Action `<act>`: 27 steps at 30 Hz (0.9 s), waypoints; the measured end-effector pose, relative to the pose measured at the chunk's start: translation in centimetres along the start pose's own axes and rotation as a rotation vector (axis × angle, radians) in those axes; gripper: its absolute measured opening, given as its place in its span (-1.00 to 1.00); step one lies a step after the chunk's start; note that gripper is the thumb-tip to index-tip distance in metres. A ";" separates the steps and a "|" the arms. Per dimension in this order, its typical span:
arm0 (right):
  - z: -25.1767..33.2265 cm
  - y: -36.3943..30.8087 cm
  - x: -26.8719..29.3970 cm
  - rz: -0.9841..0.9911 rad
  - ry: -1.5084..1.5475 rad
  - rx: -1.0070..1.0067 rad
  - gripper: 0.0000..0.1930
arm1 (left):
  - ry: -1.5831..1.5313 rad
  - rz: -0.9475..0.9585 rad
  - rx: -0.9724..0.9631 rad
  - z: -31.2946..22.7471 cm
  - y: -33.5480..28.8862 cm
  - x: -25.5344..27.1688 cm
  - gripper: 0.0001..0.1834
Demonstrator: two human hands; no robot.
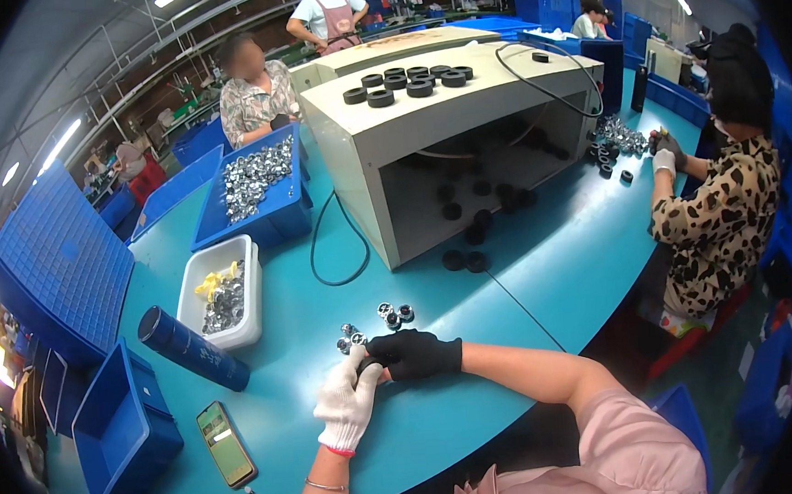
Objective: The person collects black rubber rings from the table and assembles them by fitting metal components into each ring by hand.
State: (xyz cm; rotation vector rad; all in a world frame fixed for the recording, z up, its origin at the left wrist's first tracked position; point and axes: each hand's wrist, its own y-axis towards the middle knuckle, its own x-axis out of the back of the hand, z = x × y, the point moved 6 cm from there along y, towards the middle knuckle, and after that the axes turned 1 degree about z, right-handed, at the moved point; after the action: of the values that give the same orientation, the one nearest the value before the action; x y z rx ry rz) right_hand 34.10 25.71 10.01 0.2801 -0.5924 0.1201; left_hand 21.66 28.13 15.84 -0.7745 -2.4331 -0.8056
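A black ring (367, 365) is sitting between the curled fingers of the left hand (346, 399) and right hand (416, 354), both gripping it. Small metal wheels (391, 319) are lying just beyond on the bench (305, 331). A white tub (254, 303) is holding metal pieces (228, 308) and yellow pieces (212, 283); a blue bin (271, 226) is holding metal parts (256, 183).

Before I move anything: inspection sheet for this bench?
Surface: turquoise table, glare toward the right.
Job's things: black ring in hand; small silver parts just beyond; white tub of silver and yellow pieces.
Clutter: phone and blue bottle, left.
Hands: left hand, white-gloved, fingers on the ring; right hand, black-gloved, beside it, grip unclear.
Cables: black cable looped on the table, left of the cabinet.
Surroundings: co-worker seated right; others beyond.
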 end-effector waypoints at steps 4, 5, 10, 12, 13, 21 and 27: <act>-0.1 0.0 0.1 -0.008 -0.013 -0.010 -0.62 | -0.006 0.044 0.019 -0.5 0.2 0.0 -0.83; -0.1 0.0 0.0 0.001 -0.027 -0.015 -0.63 | -0.006 0.065 0.025 -0.6 0.2 -0.1 -0.83; 0.3 0.3 0.2 -0.021 -0.046 0.038 -0.68 | -0.238 0.140 0.186 1.0 0.4 -0.8 -0.81; 0.5 0.5 0.3 -0.016 -0.050 0.043 -0.68 | -0.212 0.147 0.185 1.0 0.7 -0.8 -0.81; 0.5 0.4 0.2 -0.016 -0.053 0.043 -0.68 | -0.270 0.152 0.203 1.5 0.6 -1.0 -0.81; 0.5 -0.3 0.0 -0.016 -0.038 0.028 -0.67 | -0.294 0.164 0.265 1.9 -0.1 -1.2 -0.82; 0.9 -0.1 -0.4 0.022 -0.152 0.042 -0.62 | -0.270 0.119 0.285 2.3 -0.4 -1.1 -0.75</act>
State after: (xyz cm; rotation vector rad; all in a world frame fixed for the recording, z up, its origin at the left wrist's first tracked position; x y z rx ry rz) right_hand 33.29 25.32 10.51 0.3249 -0.7443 0.1332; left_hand 21.69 28.91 13.41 -0.9534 -2.6271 -0.3150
